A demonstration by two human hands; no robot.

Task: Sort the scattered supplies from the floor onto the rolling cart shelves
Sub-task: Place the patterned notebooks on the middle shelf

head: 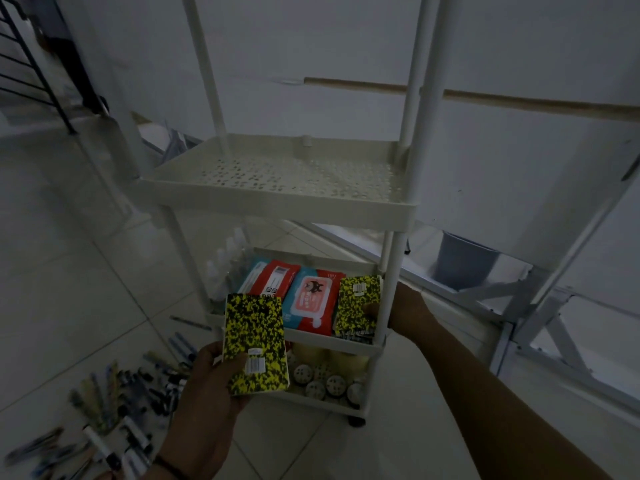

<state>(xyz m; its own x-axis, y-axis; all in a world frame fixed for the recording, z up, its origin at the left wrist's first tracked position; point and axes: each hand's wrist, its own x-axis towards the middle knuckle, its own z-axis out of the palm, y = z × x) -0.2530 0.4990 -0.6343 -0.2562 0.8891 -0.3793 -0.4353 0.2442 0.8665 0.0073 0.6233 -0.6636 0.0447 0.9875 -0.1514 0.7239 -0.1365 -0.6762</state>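
I'm looking down on the rolling cart [277, 199], and I'll place everything against it. Its upper perforated shelf [294, 171] sits bare in the dim light. One tier down, the middle shelf [346, 344] is filling up: two red-and-blue wipe packs [304, 296] lie side by side, with some pale bottles [225, 268] crowded at the cart's left edge, too dim to read. At the right end of that shelf, my right hand [405, 313] reaches around the cart's front right post, fingers pinched on a yellow-and-black speckled notebook [358, 306] that stands tilted against the wipe packs, its lower edge touching the shelf rim. Under that, the bottom shelf [332, 403] holds round tape rolls [325, 379] and a few pale, rounded things behind them that I can't identify.

In front of the cart, my left hand [207, 393] grips a second speckled notebook [256, 344] by its lower corner, thumb over the barcode sticker, held up in the air just before the middle shelf. Left of the cart, pens and markers [121, 403] are scattered over the tiled floor [69, 271]. Right of the cart, a grey bucket [464, 258] stands near a white frame.
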